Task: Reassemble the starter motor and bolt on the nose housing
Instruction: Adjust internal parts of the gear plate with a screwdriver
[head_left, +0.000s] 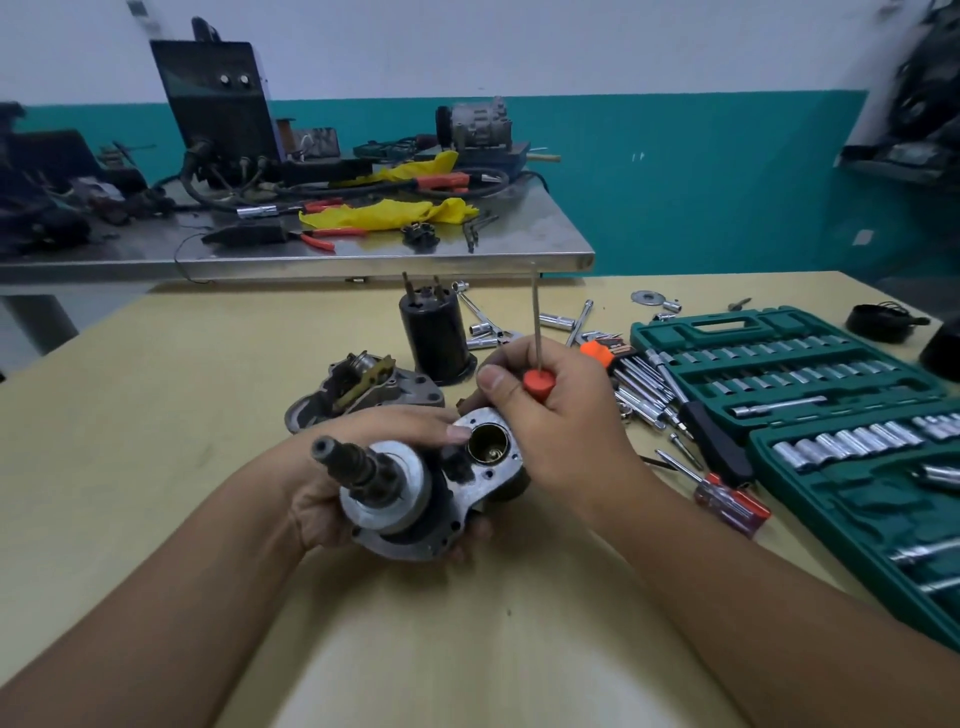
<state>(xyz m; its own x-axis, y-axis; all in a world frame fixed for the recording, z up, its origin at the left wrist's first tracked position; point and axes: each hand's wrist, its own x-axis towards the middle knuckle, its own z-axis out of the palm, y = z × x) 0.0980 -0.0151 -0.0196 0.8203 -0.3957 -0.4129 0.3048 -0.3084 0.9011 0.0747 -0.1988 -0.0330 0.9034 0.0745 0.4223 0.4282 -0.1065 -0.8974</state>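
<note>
Starter motor assembly (415, 493) is held clear above the tan bench (182, 364), its pinion shaft pointing up and to the left and an open brass-lined bore facing upward on its right flange. Left hand (337, 483) grasps the assembly from the far side and underneath, thumb lying on the flange beside the bore. Right hand (556, 415) is clenched around a red-handled screwdriver (537, 358), shaft pointing straight up, with its fingertips against the right edge of the assembly. Just behind the assembly lies the nose housing (358, 389), on its side on the bench. Behind and right of the assembly stands the black motor body (436, 338), upright. Well to the right of the assembly sits an open green socket set (831, 415), with loose sockets and hex keys (639, 379) between.
</note>
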